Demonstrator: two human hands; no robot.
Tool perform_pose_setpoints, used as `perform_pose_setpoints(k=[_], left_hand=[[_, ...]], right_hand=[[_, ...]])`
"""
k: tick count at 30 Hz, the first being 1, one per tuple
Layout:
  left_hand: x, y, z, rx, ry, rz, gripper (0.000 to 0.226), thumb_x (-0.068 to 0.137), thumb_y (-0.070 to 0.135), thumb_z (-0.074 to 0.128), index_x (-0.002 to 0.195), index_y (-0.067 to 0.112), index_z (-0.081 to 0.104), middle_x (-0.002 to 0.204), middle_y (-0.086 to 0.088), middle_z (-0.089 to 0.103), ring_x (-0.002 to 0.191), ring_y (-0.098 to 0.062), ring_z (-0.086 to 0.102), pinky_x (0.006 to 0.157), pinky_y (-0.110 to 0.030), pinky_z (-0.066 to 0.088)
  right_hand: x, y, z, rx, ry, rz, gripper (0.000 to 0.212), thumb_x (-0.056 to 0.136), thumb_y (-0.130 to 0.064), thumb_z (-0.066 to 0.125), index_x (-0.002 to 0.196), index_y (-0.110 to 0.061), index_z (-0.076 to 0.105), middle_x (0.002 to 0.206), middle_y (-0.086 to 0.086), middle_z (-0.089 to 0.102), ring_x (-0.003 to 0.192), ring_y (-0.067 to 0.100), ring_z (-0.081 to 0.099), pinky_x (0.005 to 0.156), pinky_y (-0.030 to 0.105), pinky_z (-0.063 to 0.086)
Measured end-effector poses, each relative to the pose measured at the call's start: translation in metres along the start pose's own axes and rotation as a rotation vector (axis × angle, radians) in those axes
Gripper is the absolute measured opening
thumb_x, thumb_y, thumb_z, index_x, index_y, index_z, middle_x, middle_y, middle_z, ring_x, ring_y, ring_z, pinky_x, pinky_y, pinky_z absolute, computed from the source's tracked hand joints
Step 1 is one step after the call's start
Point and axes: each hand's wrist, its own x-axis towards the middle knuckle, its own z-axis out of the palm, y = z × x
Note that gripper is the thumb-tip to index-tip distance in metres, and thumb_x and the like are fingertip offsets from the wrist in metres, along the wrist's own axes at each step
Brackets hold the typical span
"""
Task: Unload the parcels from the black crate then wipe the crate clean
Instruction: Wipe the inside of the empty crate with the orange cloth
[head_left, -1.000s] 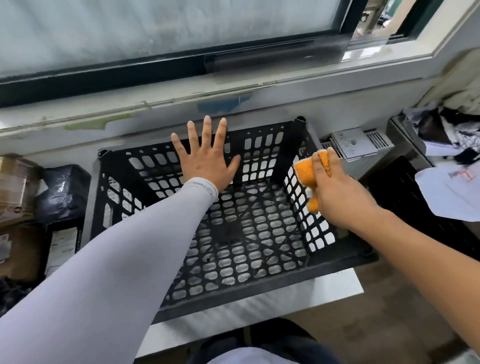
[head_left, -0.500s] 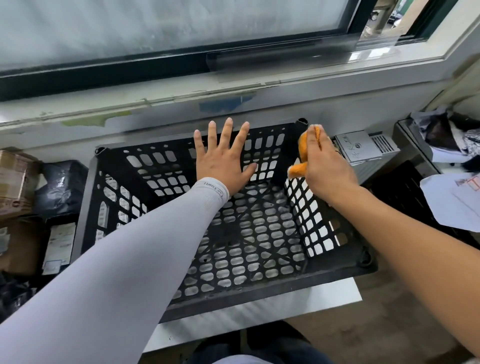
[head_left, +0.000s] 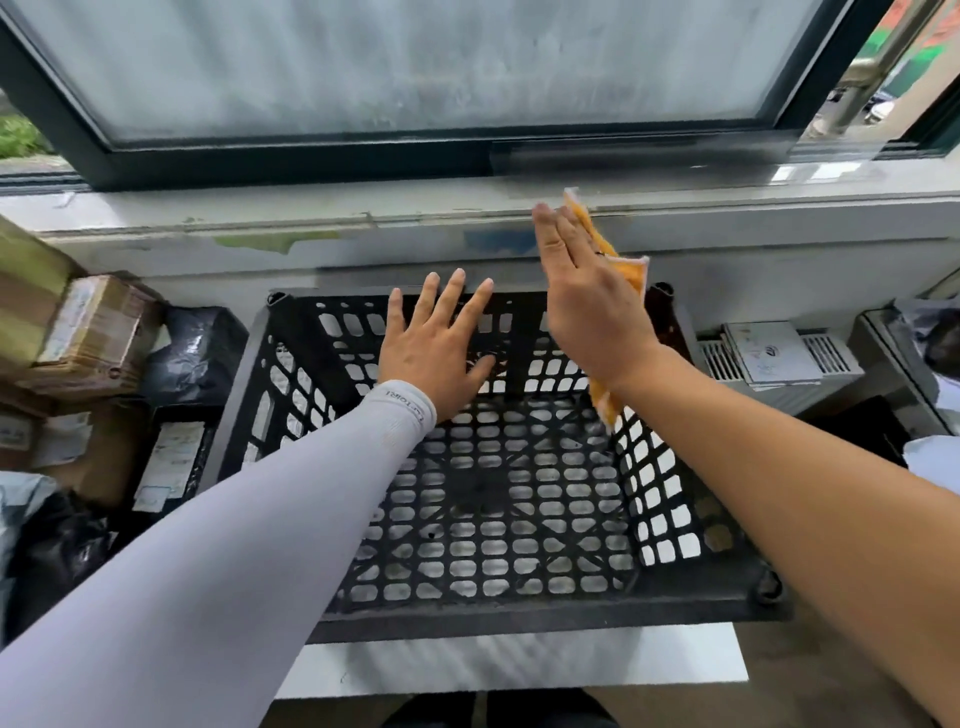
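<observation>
The black crate (head_left: 519, 618) stands on a white board below the window, and nothing lies on its lattice floor. My left hand (head_left: 436, 353), in a grey sleeve, lies flat with fingers spread against the inside of the far wall, fingertips at the rim. My right hand (head_left: 587, 306) is raised over the far right corner with fingers straight. It holds an orange cloth (head_left: 631, 270) against its palm. The cloth sticks out past the fingertips and hangs below the wrist. The thumb is hidden.
Brown cardboard parcels (head_left: 93, 332) and black plastic-wrapped parcels (head_left: 197, 348) are piled left of the crate. White boxes (head_left: 769, 353) sit on a shelf to the right. The window sill (head_left: 311, 218) and wall run just behind the crate.
My right hand has lifted the cloth from the crate's right wall up to the far right corner, with its fingers straightened. My left hand stays on the far wall.
</observation>
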Motion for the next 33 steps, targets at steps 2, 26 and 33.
perform_pose_setpoints(k=[2,26,33], left_hand=[[-0.002,-0.006,-0.001,0.005,0.004,-0.017,0.086,0.099,0.068,0.038,0.162,0.04,-0.014,0.174,0.001,-0.005,0.16,-0.027,-0.005,0.126,-0.061,0.0],[-0.012,-0.078,-0.019,0.099,-0.024,-0.225,0.083,0.097,0.071,0.033,0.161,0.044,-0.012,0.174,-0.002,0.001,0.16,-0.028,0.0,0.123,-0.065,-0.008],[-0.02,-0.105,-0.021,0.084,-0.054,-0.195,0.085,0.097,0.068,0.036,0.163,0.036,-0.005,0.174,0.0,0.0,0.16,-0.026,0.0,0.121,-0.069,-0.005]], right_hand=[[0.012,-0.006,0.0,0.061,0.09,-0.084,0.059,0.096,0.009,0.04,0.154,0.01,0.03,0.158,0.028,0.037,0.151,0.038,0.032,0.12,0.049,0.036],[0.049,-0.073,0.079,-0.214,-0.495,-0.017,0.076,0.106,-0.02,0.048,0.163,-0.009,-0.001,0.167,0.02,0.02,0.158,0.037,0.006,0.129,0.051,0.005],[0.075,-0.121,0.091,-0.083,-0.508,0.04,0.081,0.104,-0.019,0.054,0.165,-0.014,0.001,0.171,0.01,0.016,0.159,0.028,0.006,0.122,0.054,0.024]])
